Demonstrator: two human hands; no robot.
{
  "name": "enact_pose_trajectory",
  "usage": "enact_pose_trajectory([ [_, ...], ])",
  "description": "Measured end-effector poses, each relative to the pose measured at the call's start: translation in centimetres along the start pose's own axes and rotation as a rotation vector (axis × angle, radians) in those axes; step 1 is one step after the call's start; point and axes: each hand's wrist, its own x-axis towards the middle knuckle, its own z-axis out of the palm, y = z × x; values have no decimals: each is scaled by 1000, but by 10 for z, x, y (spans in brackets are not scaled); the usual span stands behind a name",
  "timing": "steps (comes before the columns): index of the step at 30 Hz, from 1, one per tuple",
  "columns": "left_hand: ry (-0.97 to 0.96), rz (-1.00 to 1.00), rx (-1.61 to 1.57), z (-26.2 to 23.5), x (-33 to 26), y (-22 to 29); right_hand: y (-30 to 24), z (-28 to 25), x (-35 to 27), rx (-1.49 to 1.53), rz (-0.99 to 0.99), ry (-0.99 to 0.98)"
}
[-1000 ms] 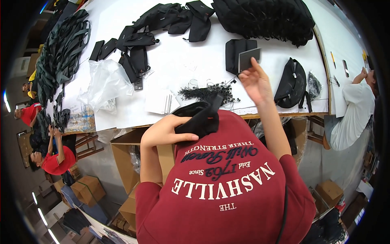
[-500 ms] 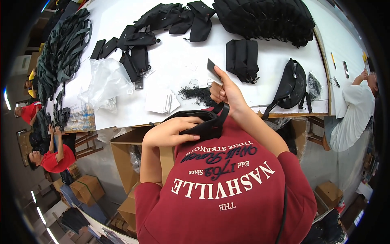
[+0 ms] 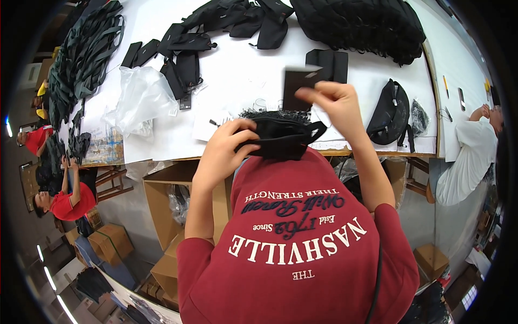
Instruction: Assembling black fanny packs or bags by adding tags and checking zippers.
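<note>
Two hands working apart: the left hand (image 3: 229, 148) is gripping a black pouch (image 3: 283, 144), while the right hand (image 3: 330, 102) is pinching a dark card (image 3: 294, 81).
The pouch is gaping open at the front edge of the white table (image 3: 232, 73), its near side overlapping the maroon shirt (image 3: 302, 216) in view; the left fingers and thumb are closing on its left end. The right hand, slightly blurred, is holding the card just beyond the pouch. Black tags (image 3: 251, 114) are lying behind the pouch, and a black waist bag (image 3: 389, 114) is resting to the right.
</note>
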Motion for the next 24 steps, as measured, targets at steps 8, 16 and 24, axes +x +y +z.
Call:
enact_pose_trajectory([
  [8, 40, 290, 132, 15, 24, -2, 2, 24, -9, -716, -108, -477],
  [16, -97, -126, -603, 35, 92, -89, 15, 1, -28, -482, 76, -469],
  [24, 278, -140, 374, 116, 147, -233, 5, -15, -54, -503, 227, -432],
])
